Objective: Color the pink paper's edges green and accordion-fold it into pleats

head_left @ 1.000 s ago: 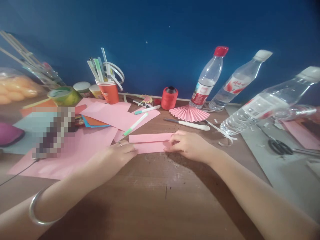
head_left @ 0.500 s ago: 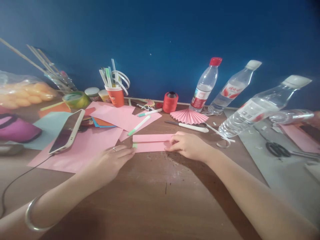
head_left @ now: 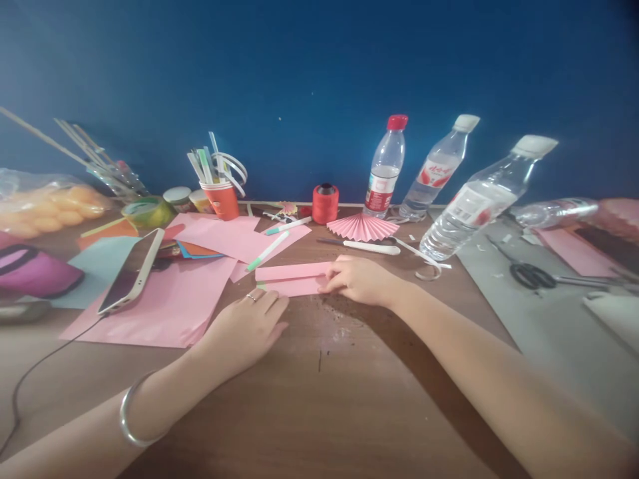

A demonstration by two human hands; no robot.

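A folded strip of pink paper [head_left: 294,281] lies on the brown table with a raised fold along its length. At its right end my right hand [head_left: 360,283] pinches it between thumb and fingers. My left hand [head_left: 254,320], wearing a ring and a bangle, lies palm down with fingers stretched, its fingertips at the strip's lower left edge. Just behind the strip are a green-tipped marker [head_left: 268,251], a white-handled utility knife [head_left: 372,247] and a pleated pink paper fan [head_left: 363,228].
Pink sheets [head_left: 160,299] and a phone [head_left: 132,271] lie to the left. Behind stand an orange cup [head_left: 220,201] of sticks, a red thread spool [head_left: 325,205] and several water bottles [head_left: 385,174]. Scissors [head_left: 534,275] rest on a grey mat [head_left: 499,306] at the right.
My left hand has slid right along the strip's lower edge, covering more of its left end. My right hand keeps its pinch. The whole view has shifted slightly.
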